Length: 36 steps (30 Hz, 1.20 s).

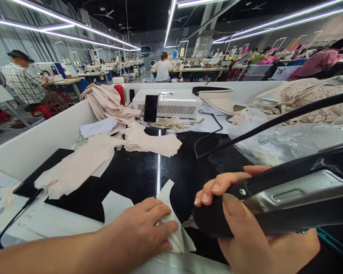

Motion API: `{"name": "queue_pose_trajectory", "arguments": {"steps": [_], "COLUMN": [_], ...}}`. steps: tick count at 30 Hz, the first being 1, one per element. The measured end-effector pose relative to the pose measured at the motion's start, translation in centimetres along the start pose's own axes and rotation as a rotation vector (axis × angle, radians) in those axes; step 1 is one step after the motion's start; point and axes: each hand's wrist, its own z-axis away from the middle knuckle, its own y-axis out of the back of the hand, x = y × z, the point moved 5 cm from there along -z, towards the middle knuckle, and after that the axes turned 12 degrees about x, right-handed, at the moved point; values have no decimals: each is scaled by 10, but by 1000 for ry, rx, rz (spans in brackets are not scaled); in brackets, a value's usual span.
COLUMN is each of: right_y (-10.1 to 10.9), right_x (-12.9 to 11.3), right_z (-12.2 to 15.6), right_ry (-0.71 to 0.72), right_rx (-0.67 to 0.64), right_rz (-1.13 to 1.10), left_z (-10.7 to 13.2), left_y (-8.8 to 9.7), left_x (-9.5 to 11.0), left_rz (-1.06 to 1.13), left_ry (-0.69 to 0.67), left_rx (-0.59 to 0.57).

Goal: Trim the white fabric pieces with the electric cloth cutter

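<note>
My left hand point(148, 228) lies on a small pale cut piece of cloth point(168, 190) near the front of the black tabletop, fingers stretched and pressing it down. A white piece with angled edges point(116, 204) is partly under that hand. In my right hand point(246, 228) is a black hand-held tool point(297, 194) with a long metal lever. Its rounded end points left, just right of the pale piece. My right fingers wrap over the top and the thumb rests along the near side. Further back lie stacked pale pink cut fabric pieces point(151, 142).
A black cable point(274, 125) arcs across the right side. At the back stand a white vented box point(171, 102), a dark phone point(151, 108) and a sun visor point(215, 99). Clear plastic bags point(286, 142) lie right. A dark flat device point(42, 171) is left. People work at sewing tables beyond.
</note>
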Motion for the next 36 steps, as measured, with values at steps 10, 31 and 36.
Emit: {"name": "queue_pose_trajectory", "arguments": {"steps": [10,31,36], "right_y": [9,-5,-5], "right_x": [7,9,8], "right_z": [0,-1,-2], "right_ry": [-74,34,19], "right_rx": [-1,101,100], "right_rz": [-2,-38,-54], "left_z": [5,5,4], "left_y": [-2,-7,-6], "left_x": [0,7,7], "left_rz": [-16,-16,-16], "left_ry": [2,-8,-14], "left_rx": [13,83,124]}}
